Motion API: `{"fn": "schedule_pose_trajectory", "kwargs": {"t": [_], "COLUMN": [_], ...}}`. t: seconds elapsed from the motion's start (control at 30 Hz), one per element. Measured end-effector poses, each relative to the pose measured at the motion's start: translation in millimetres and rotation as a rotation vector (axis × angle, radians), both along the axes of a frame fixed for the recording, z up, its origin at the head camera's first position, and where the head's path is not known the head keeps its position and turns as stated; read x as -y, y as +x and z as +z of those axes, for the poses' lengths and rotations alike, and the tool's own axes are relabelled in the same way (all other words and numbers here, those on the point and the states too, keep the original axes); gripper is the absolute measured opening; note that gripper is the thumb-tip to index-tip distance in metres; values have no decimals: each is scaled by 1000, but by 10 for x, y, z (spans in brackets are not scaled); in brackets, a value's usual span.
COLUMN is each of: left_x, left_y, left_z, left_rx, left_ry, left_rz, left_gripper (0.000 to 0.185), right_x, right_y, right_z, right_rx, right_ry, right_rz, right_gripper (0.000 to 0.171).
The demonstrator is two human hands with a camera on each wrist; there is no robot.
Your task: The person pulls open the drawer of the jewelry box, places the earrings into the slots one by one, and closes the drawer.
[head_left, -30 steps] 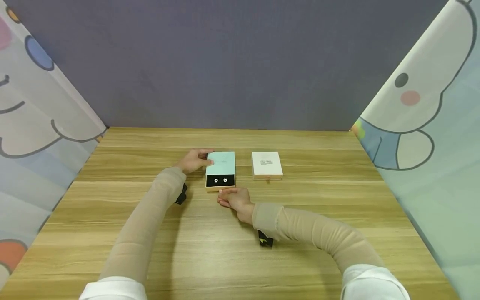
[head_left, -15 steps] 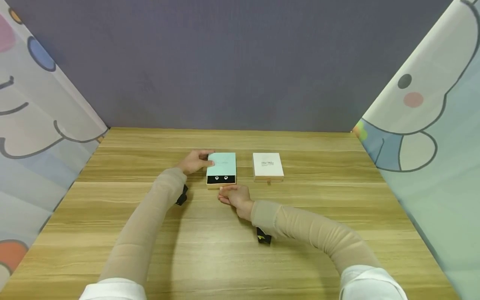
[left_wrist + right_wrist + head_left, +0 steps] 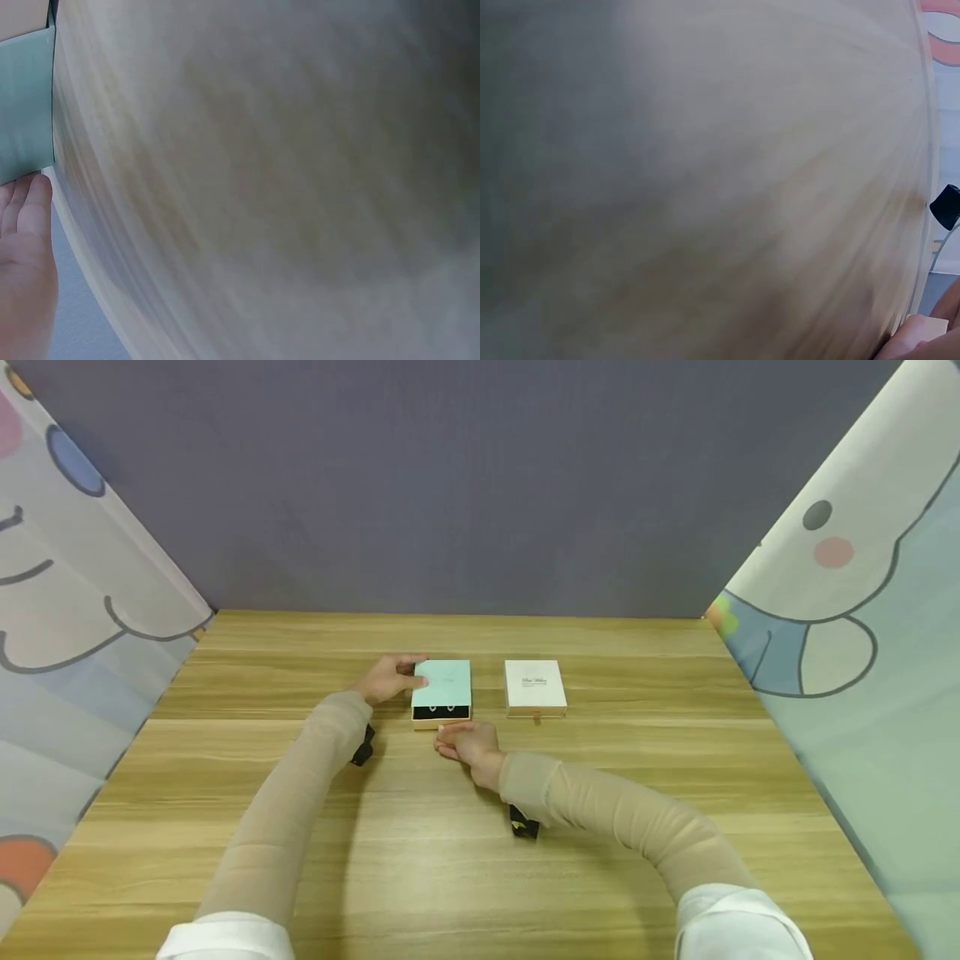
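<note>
A mint green sleeve box (image 3: 442, 681) lies on the wooden table (image 3: 480, 860), left of centre. Its drawer (image 3: 441, 712) sticks out a little toward me and shows a black insert with two small earrings. My left hand (image 3: 405, 675) grips the sleeve's left side, thumb on top; the left wrist view shows the sleeve (image 3: 26, 105) beside that hand's fingers (image 3: 26, 247). My right hand (image 3: 450, 742) rests against the drawer's front edge, fingers lying sideways along it. The right wrist view is blurred, with only a beige corner of the drawer (image 3: 928, 327) at the bottom right.
A shut cream box (image 3: 534, 687) with dark lettering sits to the right of the mint one. A grey wall stands behind the table, and cartoon-printed curtains (image 3: 847, 610) hang at both sides.
The drawer has slid back into the mint sleeve, leaving a thinner black strip in view. My right hand moved away from me with it; the left hand kept its hold.
</note>
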State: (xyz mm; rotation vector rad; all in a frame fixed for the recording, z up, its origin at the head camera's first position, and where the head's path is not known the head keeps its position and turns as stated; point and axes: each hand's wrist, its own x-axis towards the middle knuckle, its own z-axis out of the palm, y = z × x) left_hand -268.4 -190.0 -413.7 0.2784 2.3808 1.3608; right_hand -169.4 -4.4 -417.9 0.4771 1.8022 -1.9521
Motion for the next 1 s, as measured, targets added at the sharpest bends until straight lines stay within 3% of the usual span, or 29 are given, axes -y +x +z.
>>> {"fn": "schedule_pose_trajectory", "kwargs": {"t": [1.0], "left_x": [16], "left_y": [1], "left_z": [-10], "left_rx": [11], "left_ry": [2], "left_rz": [-2], "left_gripper": [59], "right_x": [30], "right_y": [-56], "right_z": [11], "right_rx": [-8], "right_ry": [-5], "right_rz": [-21], "right_gripper": [17]}}
